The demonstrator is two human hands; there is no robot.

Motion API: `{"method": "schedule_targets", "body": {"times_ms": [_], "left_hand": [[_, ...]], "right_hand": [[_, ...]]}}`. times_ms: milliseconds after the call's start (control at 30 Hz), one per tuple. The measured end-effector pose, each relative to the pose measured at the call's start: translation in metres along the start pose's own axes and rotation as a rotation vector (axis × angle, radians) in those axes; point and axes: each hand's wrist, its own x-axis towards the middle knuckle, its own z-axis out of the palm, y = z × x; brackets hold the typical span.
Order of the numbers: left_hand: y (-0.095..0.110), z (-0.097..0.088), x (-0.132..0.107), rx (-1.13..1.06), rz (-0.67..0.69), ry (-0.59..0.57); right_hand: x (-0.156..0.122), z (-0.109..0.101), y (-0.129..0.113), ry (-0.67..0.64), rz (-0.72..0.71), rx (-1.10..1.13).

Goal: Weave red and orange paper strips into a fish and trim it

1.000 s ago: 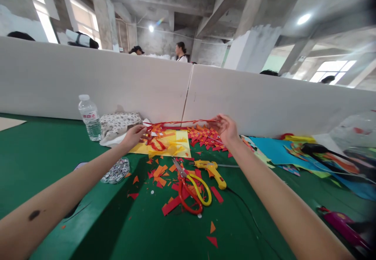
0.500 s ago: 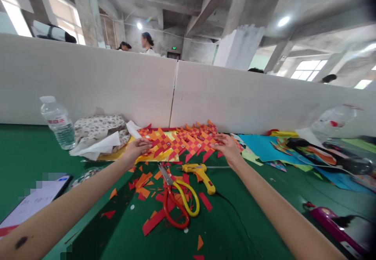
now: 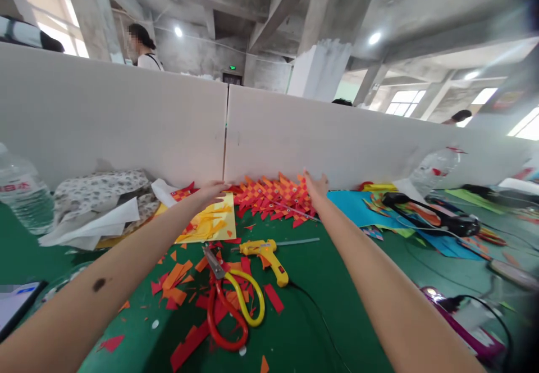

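Note:
A heap of woven red-and-orange paper fish [image 3: 273, 196] with round eyes lies at the foot of the white partition. My left hand [image 3: 211, 191] is at the heap's left end, above a yellow sheet, its fingers stretched out. At the right end my right hand [image 3: 316, 186] touches or nearly touches the fish, fingers apart. Nearer to me lies a yellow glue gun [image 3: 266, 254] with a clear glue stick in its back. Left of it are scissors [image 3: 223, 289] with one red and one yellow handle, resting among paper scraps [image 3: 179, 277].
The white partition [image 3: 295, 137] closes off the far side. Water bottles stand left [image 3: 23, 193] and right [image 3: 435, 168]. Blue paper [image 3: 347, 204], a black-handled tool [image 3: 429, 215] and a purple device [image 3: 467, 322] with a cord lie on the right. A phone [image 3: 19, 305] is at left.
My hands have moved forward from in front of the fish, and the fish now lie bunched nearer the partition. Both hands have loosened. The view has turned right.

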Motion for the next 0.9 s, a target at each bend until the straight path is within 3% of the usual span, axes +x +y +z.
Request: {"method": "schedule_targets", "body": {"times_ms": [100, 233, 367, 467, 567, 700, 833, 867, 900], "left_hand": [[-0.01, -0.034, -0.028, 0.106, -0.055, -0.023], [-0.019, -0.112, -0.077, 0.246, -0.119, 0.083], [-0.019, -0.188, -0.124, 0.536, -0.063, 0.166], [-0.02, -0.222, -0.156, 0.785, 0.028, 0.176], [-0.026, -0.231, -0.182, 1.023, 0.12, 0.094], [-0.038, -0.22, -0.202, 1.244, 0.133, 0.114], [-0.042, -0.204, -0.208, 1.314, 0.17, 0.131], [-0.042, -0.2, -0.208, 1.329, 0.178, 0.126], [-0.041, -0.197, -0.208, 1.343, 0.185, 0.119]], "right_hand": [[-0.019, 0.001, 0.01, -0.034, 0.014, -0.053], [-0.04, -0.015, 0.012, -0.021, 0.034, -0.12], [-0.06, -0.026, -0.007, 0.021, 0.035, -0.147], [-0.1, -0.021, -0.03, -0.031, -0.124, -0.109], [-0.167, -0.018, -0.051, -0.119, -0.355, 0.023], [-0.261, -0.028, -0.073, -0.229, -0.579, 0.266], [-0.319, -0.049, -0.1, -0.352, -0.491, 0.45], [-0.329, -0.055, -0.106, -0.456, -0.429, 0.497], [-0.339, -0.062, -0.112, -0.638, -0.362, 0.537]]}}
